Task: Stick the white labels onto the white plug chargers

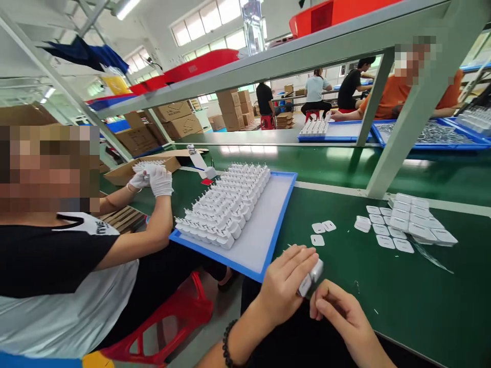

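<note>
In the head view, we are gripping white pieces in our left hand, its fingers wrapping over them from above at the near edge of the bench. Our right hand is hovering just beside them, its fingers curling toward the thumb; we cannot tell whether they are pinching anything. To be working well here, we should be gripping evenly without squeezing, leaving the printed face uncovered, and be steadying the pieces with the right fingertips.

On the green bench, three loose square tags are lying beyond our hands, and more white squares are lying in groups and a stack to the right. A blue-rimmed tray is carrying rows of white parts, their thin pins pointing up.

Around us, a co-worker in white gloves is sitting at left near a red stool. A shelf is running overhead, other people are sitting farther off, and cardboard boxes are standing stacked below bright windows.
</note>
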`<state>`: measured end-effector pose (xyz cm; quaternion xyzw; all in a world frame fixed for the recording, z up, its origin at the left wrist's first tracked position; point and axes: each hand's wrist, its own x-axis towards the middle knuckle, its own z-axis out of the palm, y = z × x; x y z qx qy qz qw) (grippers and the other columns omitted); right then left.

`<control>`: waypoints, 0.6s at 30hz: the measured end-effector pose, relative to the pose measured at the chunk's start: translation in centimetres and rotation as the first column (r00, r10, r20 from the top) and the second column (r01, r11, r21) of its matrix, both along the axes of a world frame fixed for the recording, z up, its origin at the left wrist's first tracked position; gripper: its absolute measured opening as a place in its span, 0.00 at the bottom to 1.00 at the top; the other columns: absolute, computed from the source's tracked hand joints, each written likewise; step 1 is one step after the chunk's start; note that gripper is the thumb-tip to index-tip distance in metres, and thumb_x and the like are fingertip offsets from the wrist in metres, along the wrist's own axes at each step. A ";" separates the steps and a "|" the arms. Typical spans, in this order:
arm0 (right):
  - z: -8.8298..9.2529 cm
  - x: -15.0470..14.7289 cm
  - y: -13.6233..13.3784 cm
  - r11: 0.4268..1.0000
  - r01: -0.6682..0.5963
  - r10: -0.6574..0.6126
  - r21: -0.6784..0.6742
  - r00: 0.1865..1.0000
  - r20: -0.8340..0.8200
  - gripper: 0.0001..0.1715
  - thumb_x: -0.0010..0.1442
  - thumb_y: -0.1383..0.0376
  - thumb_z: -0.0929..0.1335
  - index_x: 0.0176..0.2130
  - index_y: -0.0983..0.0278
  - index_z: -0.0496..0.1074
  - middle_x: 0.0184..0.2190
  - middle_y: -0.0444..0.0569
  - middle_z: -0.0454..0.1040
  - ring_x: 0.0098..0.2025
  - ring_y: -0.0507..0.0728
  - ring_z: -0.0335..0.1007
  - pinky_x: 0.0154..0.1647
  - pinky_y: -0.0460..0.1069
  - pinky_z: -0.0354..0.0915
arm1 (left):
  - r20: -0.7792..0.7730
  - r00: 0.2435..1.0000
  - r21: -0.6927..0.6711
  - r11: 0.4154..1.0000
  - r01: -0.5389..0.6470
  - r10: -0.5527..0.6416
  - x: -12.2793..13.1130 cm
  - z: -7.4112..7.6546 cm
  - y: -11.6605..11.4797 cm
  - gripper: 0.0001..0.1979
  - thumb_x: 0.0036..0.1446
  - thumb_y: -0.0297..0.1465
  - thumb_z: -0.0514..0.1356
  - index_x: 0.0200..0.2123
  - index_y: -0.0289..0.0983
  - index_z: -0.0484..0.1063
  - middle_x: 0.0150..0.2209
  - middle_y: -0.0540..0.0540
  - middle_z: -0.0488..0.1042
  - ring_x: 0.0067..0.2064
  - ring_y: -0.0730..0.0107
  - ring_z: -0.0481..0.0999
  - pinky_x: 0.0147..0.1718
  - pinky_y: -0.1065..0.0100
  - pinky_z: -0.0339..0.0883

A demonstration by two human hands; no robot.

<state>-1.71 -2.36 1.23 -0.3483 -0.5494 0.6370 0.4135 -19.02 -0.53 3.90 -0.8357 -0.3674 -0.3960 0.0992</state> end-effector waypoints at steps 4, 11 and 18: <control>0.4 0.9 0.7 0.998 -0.065 0.060 0.019 0.978 0.201 0.23 0.65 0.48 0.66 0.27 0.61 0.66 0.24 0.45 0.68 0.29 0.56 0.64 0.34 0.50 0.60 | -0.625 0.710 0.202 0.945 -0.257 0.326 -5.7 2.4 2.4 0.19 0.65 0.20 0.51 0.56 0.30 0.70 0.54 0.35 0.77 0.57 0.57 0.77 0.57 0.55 0.73; 0.7 1.3 1.7 0.979 -0.187 0.198 -0.076 0.963 0.182 0.22 0.64 0.48 0.66 0.28 0.61 0.64 0.25 0.44 0.70 0.31 0.56 0.64 0.37 0.51 0.62 | -0.885 0.331 0.207 0.914 -0.348 0.326 -10.3 1.5 6.9 0.17 0.55 0.14 0.56 0.47 0.22 0.76 0.47 0.27 0.80 0.51 0.46 0.81 0.55 0.45 0.73; 0.7 1.7 1.7 0.979 -0.194 0.201 -0.059 0.967 0.155 0.22 0.64 0.49 0.66 0.29 0.61 0.65 0.26 0.45 0.70 0.32 0.56 0.65 0.38 0.51 0.62 | -0.938 0.160 0.210 0.873 -0.439 0.306 -9.8 -0.5 5.9 0.31 0.44 0.11 0.60 0.54 0.30 0.73 0.55 0.32 0.76 0.60 0.43 0.73 0.63 0.38 0.62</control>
